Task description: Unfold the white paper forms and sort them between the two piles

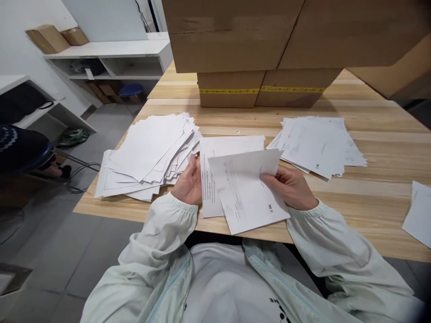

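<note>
My right hand (294, 187) pinches a printed sheet of paper (247, 190) at its right edge, thumb on top. The sheet is tilted over the table's front edge. Behind it, a second printed sheet (210, 197) is partly covered. My left hand (189, 185) is beside the left edge of that second sheet, thumb raised and palm turned inward; its other fingers are only partly visible. Left of this hand lies a large, uneven pile of papers (151, 146). A smaller fanned stack of papers (316, 142) rests beyond my right hand.
Large cardboard boxes (232, 36) are stacked at the back of the wooden table (367, 197). Another sheet (419, 215) lies at the far right edge. To the left are white shelves (134, 47), a blue stool (131, 89) and part of a seated person (20, 146).
</note>
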A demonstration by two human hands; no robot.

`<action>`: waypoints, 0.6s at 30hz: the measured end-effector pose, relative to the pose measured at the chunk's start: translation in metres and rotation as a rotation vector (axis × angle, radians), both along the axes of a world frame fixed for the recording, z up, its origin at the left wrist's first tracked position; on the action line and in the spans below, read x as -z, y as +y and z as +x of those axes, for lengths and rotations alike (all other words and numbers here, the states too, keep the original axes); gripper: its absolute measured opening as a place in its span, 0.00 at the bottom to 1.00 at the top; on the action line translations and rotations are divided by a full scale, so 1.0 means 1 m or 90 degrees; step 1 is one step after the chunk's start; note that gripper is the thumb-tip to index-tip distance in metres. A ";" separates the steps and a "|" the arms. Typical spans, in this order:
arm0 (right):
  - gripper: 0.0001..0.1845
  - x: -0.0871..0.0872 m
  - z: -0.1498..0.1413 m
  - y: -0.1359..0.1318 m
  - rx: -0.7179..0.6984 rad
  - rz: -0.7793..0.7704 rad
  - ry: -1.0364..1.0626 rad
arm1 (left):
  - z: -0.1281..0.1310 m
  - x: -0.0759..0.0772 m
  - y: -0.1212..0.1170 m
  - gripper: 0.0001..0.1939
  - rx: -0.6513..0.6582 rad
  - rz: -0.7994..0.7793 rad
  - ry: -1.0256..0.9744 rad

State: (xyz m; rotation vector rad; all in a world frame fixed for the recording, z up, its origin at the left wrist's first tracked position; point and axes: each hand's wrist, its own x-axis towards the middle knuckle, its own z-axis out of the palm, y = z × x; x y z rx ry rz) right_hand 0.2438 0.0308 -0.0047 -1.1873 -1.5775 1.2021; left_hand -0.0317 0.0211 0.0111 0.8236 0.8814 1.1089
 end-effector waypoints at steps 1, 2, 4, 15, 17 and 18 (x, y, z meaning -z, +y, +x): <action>0.14 0.001 0.001 0.000 0.005 0.012 -0.014 | 0.001 0.002 0.000 0.31 0.006 -0.012 -0.022; 0.14 0.002 0.001 0.000 0.006 0.022 -0.028 | 0.002 0.004 0.000 0.30 0.017 -0.033 -0.046; 0.14 0.004 0.002 -0.001 0.021 0.036 -0.045 | 0.003 0.008 0.000 0.24 0.028 -0.081 -0.098; 0.11 -0.014 0.048 0.023 0.246 -0.125 0.370 | -0.002 0.011 0.000 0.22 -0.081 -0.193 -0.214; 0.13 -0.016 0.045 0.021 0.204 -0.086 0.334 | -0.001 0.010 -0.001 0.21 -0.077 -0.192 -0.214; 0.17 -0.016 0.043 0.020 0.187 -0.049 0.286 | -0.001 0.011 -0.001 0.21 -0.074 -0.190 -0.216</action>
